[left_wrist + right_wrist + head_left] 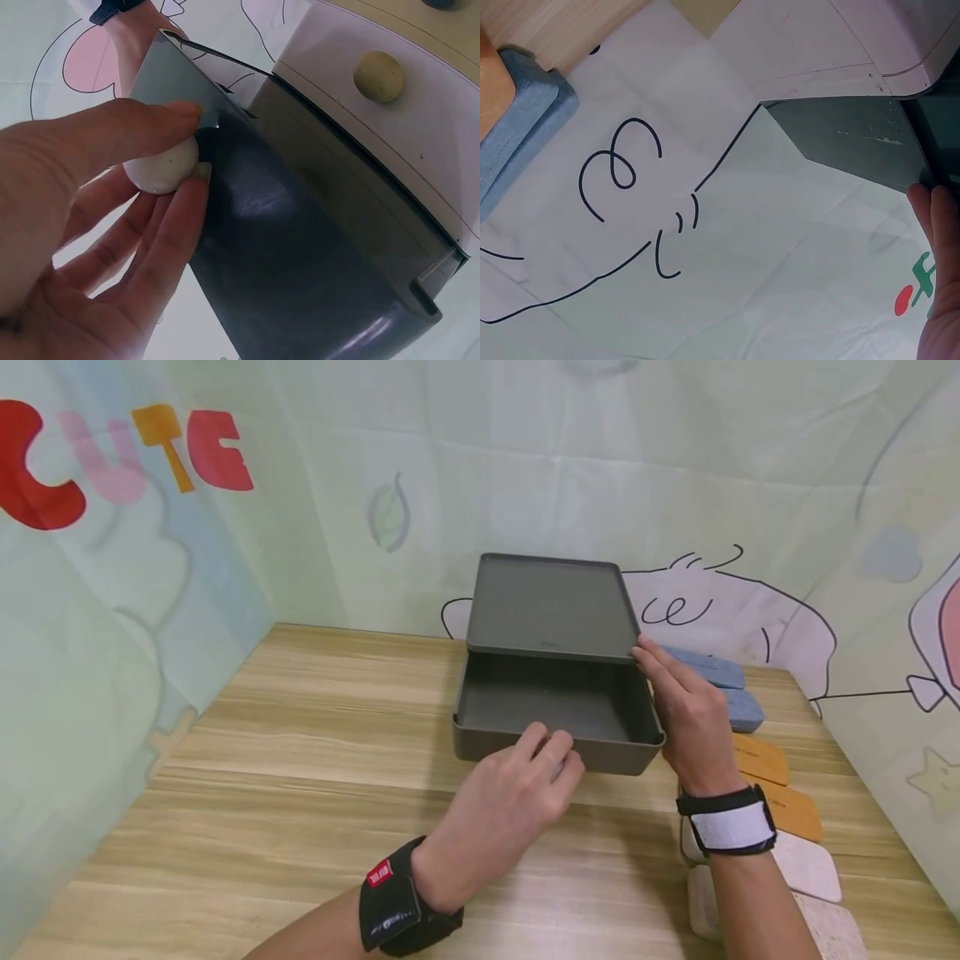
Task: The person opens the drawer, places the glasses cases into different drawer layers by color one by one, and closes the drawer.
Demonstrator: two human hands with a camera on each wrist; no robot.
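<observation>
A dark grey drawer [615,757] stands pulled out, bare inside, beneath the flat grey top [551,606] of a small drawer cabinet. At its front wall, my left hand [510,802] pinches a round whitish drawer knob [165,169] between thumb and fingers. The head view hides that knob behind the hand. My right hand [693,718] rests with extended fingers against the cabinet's right side, its fingertips at the top's front corner. Under the grey drawer, the left wrist view shows a pale pinkish drawer front [337,45] with a wooden knob [379,76].
Along the right side of the wooden table [360,727] lie rounded flat pieces in blue [705,668], orange [761,758] and off-white [806,864], partly behind the right arm. A printed cloth backdrop [337,560] rises behind the cabinet and at both sides.
</observation>
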